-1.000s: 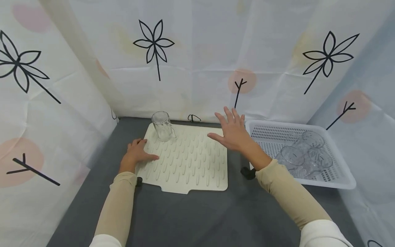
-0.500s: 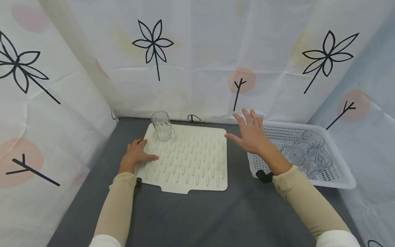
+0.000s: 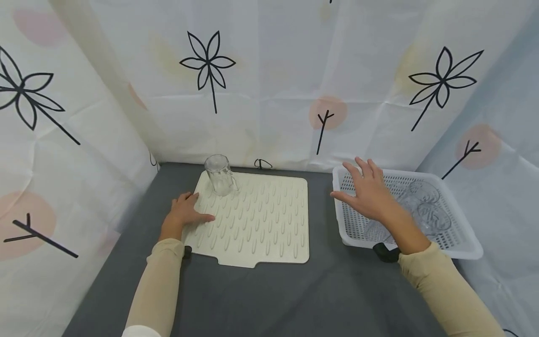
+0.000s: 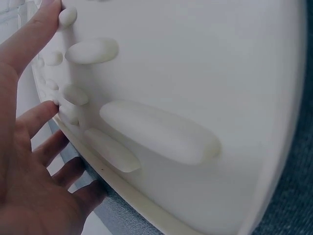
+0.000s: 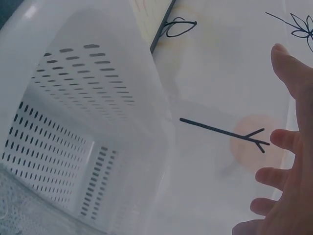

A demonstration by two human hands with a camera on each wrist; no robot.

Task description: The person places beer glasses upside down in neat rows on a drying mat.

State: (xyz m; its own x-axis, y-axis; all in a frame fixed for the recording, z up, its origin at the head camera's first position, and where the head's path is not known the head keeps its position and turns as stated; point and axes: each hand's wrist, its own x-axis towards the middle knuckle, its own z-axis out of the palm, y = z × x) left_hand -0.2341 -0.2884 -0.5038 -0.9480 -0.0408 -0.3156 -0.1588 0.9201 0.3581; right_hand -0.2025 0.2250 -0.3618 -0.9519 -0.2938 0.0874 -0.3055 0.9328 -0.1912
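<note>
My left hand rests at the left edge of a cream drying mat with raised ridges. Its thumb lies over the mat's surface, and the left wrist view shows the other fingers spread along the rim. On the mat's back left corner stands a clear glass mug, handle to the right. Over the left part of a white plastic basket hovers my right hand, fingers spread and holding nothing. Several clear glass mugs lie in that basket, partly hidden by the hand and forearm.
A dark grey table lies under everything. White patterned cloth hangs behind and on both sides, close to the basket and the mat. The basket's perforated wall stands up near my right hand.
My right hand has moved right, from above the mat's right side to above the basket. The left hand, the mat and the mug on it have stayed in place.
</note>
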